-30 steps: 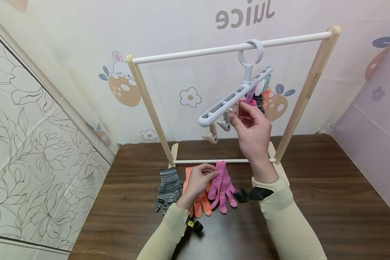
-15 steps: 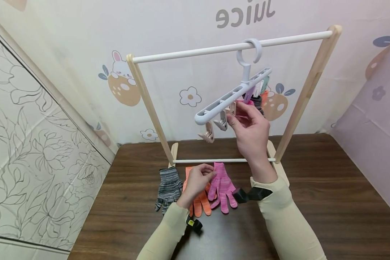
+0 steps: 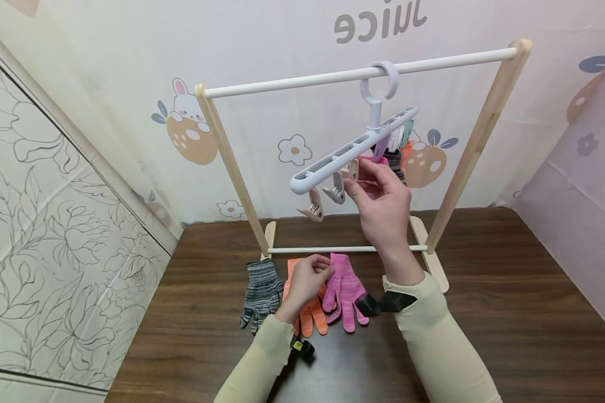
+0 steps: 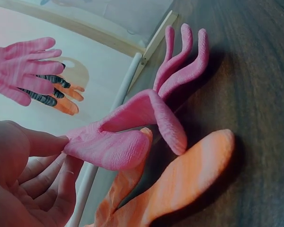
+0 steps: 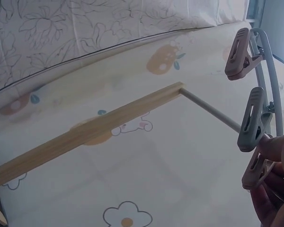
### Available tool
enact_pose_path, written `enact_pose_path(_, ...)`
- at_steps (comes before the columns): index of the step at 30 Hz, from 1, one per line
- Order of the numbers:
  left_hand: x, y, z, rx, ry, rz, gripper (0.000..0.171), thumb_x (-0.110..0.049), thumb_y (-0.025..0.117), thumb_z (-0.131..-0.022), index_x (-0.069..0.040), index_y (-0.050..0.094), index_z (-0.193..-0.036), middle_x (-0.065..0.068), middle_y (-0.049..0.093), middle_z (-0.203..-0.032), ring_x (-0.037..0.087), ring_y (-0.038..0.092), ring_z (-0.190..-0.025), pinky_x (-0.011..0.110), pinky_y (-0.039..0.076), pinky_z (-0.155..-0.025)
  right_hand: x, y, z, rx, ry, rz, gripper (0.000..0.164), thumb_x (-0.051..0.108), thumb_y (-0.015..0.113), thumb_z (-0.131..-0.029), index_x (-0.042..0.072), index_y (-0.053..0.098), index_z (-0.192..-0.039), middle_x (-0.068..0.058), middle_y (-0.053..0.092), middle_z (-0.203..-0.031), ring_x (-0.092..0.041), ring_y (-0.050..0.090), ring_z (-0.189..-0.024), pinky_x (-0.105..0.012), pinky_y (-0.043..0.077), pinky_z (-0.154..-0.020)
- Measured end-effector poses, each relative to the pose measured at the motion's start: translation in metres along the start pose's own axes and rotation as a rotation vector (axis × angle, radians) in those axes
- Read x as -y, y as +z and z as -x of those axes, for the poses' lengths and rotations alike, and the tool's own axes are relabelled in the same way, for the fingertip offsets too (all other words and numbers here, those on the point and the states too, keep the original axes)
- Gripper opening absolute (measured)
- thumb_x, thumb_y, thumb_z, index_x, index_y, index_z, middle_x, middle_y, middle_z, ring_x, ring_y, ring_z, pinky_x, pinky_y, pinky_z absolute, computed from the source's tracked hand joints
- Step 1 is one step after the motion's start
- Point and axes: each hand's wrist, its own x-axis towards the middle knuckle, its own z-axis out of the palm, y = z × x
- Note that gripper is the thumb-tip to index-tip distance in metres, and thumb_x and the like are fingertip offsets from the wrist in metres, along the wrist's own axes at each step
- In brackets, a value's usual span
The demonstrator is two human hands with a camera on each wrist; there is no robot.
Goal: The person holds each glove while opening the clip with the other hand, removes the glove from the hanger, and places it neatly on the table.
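My left hand (image 3: 305, 282) pinches the cuff of a pink knit glove (image 3: 345, 282); in the left wrist view the glove's palm is lifted and folded, its fingers hanging toward the table. Raised at the hanger, my right hand (image 3: 387, 210) pinches a beige clothes peg (image 5: 253, 171) between thumb and fingers. Beside that peg hang a grey peg (image 3: 335, 189) and another beige peg (image 3: 313, 207), both holding nothing. The pale blue clip hanger (image 3: 350, 150) hooks over the white rod. At its far end a purple peg (image 3: 381, 148) and others hold hanging gloves, including a pink one (image 4: 28, 71).
An orange glove (image 3: 307, 322) lies partly under my left hand, and a grey striped glove (image 3: 261, 291) lies left of it. The wooden rack (image 3: 476, 148) stands on the dark wooden table (image 3: 504, 313), close to the patterned back curtain (image 3: 252, 33).
The hanger has slid left along the rod, and my right hand has moved left with it. The pink glove's cuff has dropped slightly in my left hand.
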Motion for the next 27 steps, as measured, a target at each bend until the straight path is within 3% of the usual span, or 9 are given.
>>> enact_pose_path(19,0.0073,-0.0019,-0.0034,-0.065,-0.02,-0.193,0.016,-0.017,0.077,-0.089,-0.013,0.069,-0.102,-0.008,0.067,-0.086,0.005,0.062,-0.073,0.025,0.053,-0.064,-0.0004,-0.0057,-0.0012,0.003,0.021,0.035,0.042,0.004,0.078,-0.086,-0.002,0.066,-0.126,-0.01,0.066,-0.11,-0.014,0.065,-0.093,-0.023,0.055,-0.084)
enact_pose_path(27,0.007,-0.0034,-0.0008,-0.086,-0.044,-0.213,0.014,-0.016,0.075,-0.088,-0.015,0.068,-0.1,-0.007,0.067,-0.086,0.006,0.061,-0.071,0.026,0.052,-0.061,0.0008,-0.0071,-0.0007,-0.001,0.023,0.027,0.042,0.005,0.078,-0.086,0.0,0.067,-0.126,-0.008,0.066,-0.11,-0.014,0.066,-0.094,-0.024,0.055,-0.085)
